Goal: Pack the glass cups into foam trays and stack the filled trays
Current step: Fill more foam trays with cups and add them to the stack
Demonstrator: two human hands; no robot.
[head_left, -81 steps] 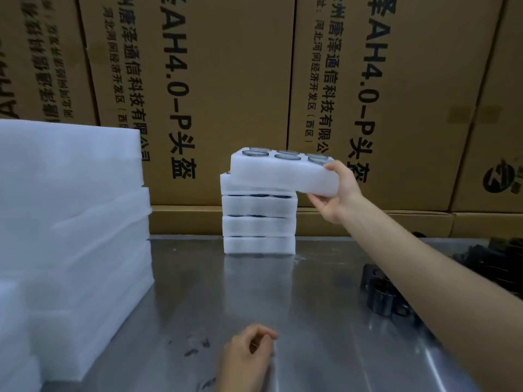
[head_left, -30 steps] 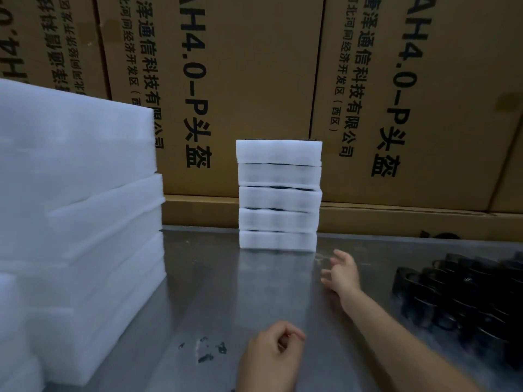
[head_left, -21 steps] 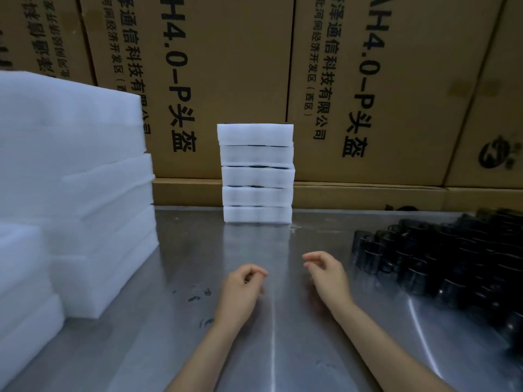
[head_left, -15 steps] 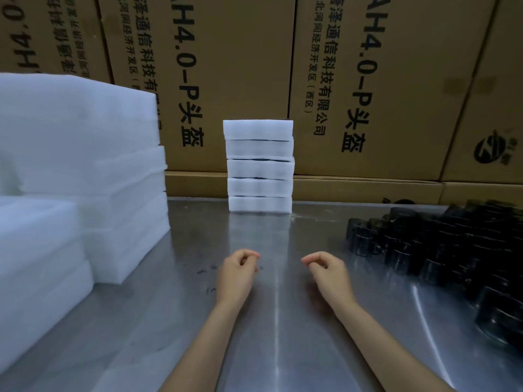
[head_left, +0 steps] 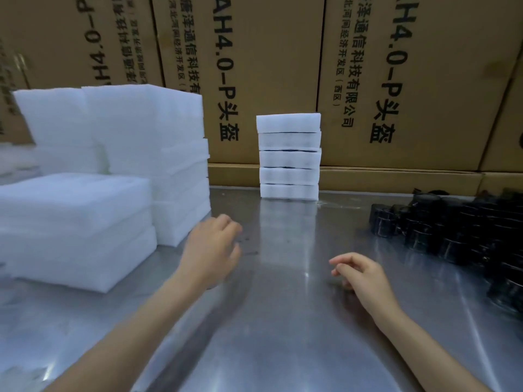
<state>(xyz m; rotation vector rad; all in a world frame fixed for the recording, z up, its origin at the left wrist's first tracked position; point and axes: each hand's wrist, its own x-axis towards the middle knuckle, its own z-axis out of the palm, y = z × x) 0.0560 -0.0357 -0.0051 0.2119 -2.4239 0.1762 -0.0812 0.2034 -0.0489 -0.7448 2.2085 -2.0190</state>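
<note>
Working at that steel counter [head_left: 283, 321], both your hands hung loose and empty: left hand [head_left: 210, 250], right hand [head_left: 360, 274]. Filled trays [head_left: 289, 155] stacked at the back edge, cups [head_left: 452, 227] heaped right, cardboard boxes [head_left: 268, 66] behind.

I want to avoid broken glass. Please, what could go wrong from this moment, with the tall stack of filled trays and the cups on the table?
1. The stack of filled trays is five high and narrow, with layers slightly offset; another tray could tip it.
2. The glass cups lie crowded; the right hand could knock some over.
3. The left hand reaching toward the empty foam trays might drag several.
</note>
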